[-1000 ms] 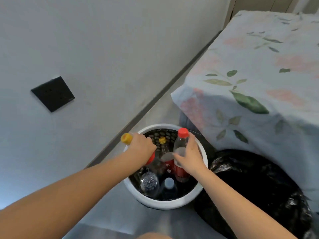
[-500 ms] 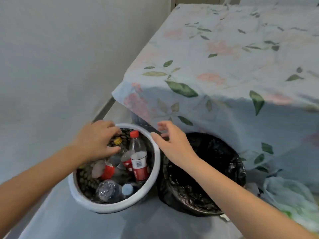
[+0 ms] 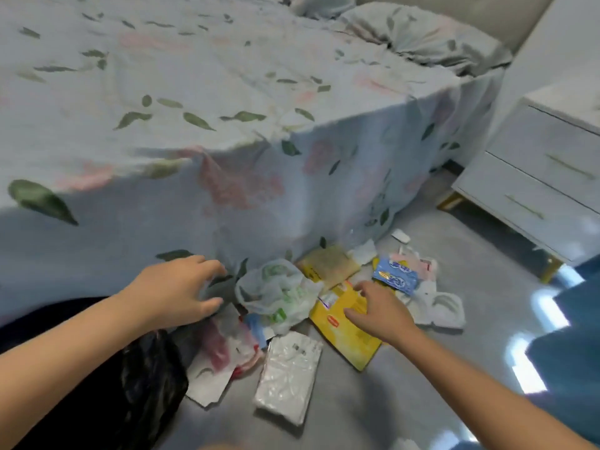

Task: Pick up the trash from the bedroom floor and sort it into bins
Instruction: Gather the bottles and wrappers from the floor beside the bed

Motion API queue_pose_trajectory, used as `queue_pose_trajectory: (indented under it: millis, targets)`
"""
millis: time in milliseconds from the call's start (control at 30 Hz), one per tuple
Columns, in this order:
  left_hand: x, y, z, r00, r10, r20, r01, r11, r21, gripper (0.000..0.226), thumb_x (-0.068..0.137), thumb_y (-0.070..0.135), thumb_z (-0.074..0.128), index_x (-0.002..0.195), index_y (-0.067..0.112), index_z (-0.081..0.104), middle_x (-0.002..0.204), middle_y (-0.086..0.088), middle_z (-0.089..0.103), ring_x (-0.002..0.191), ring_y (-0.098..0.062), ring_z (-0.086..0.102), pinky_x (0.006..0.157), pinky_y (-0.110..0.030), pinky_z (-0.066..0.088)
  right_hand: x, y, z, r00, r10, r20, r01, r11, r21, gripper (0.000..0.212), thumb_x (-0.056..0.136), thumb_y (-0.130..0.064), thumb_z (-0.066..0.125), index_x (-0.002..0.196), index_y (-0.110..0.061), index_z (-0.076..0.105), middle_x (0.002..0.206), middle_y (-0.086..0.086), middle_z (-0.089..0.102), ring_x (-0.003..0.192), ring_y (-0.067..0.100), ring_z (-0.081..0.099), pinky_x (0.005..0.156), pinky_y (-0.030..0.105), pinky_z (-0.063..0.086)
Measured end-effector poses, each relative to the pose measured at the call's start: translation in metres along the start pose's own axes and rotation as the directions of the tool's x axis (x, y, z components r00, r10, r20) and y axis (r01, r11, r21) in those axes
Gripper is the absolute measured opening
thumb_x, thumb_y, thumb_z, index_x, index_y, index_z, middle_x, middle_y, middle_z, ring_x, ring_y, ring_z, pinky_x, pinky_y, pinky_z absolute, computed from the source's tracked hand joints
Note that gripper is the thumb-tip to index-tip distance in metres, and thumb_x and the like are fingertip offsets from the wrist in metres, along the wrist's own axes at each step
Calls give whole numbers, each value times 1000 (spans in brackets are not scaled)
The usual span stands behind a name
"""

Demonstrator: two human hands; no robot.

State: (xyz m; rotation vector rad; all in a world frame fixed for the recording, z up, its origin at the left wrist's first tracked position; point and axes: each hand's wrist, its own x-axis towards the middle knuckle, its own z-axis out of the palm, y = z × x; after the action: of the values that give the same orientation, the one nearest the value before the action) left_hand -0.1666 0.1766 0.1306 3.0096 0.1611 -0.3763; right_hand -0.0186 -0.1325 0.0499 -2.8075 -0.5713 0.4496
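Trash pile [image 3: 328, 306] on floor by bed; yellow packet [image 3: 344, 323], long axis running away-left to near-right, directly under right hand [image 3: 380, 315], fingers spread, empty; left hand [image 3: 175, 293] relaxed, empty, farther left

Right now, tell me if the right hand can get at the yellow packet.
Probably yes. The right hand is open just above the yellow packet, with nothing between them; only the packet's upper left edge is tucked under the plastic bag.
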Motion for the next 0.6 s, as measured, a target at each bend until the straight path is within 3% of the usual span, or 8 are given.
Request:
queue_pose_trajectory:
  millis: [167,300,433,600]
  targets:
    - [65,43,31,981,142,134,-145,989,12,50,84,51,54,131,35,44,128,10,53,115,-12,54,85,-27,46,-25,95,7,964,264,11,-264,964,43,65,70,-51,62,124,-18,52,123,7,61,114,26,56,90,38,48]
    - [109,82,67,952,218,216,-218,976,-23,48,83,45,55,130,33,47,124,7,57,113,-14,56,88,-31,49,-56,143,25,890,453,57,-456,885,89,59,76,-45,63,127,-18,48,124,7,58,114,25,55,92,37,48]
    - [139,108,103,940,267,215,-281,959,37,47,86,46,51,130,34,43,129,7,52,115,-17,55,85,-31,47,-76,168,45,827,555,88,-561,824,79,60,76,-47,58,128,-22,45,125,3,56,112,22,54,91,36,47]
    - [175,115,123,955,221,198,-224,975,-7,47,86,45,50,130,32,44,131,7,51,118,-16,52,85,-31,48,-62,182,50,789,612,49,-613,779,132,55,77,-47,58,126,-25,45,121,-2,55,108,17,54,88,33,49]
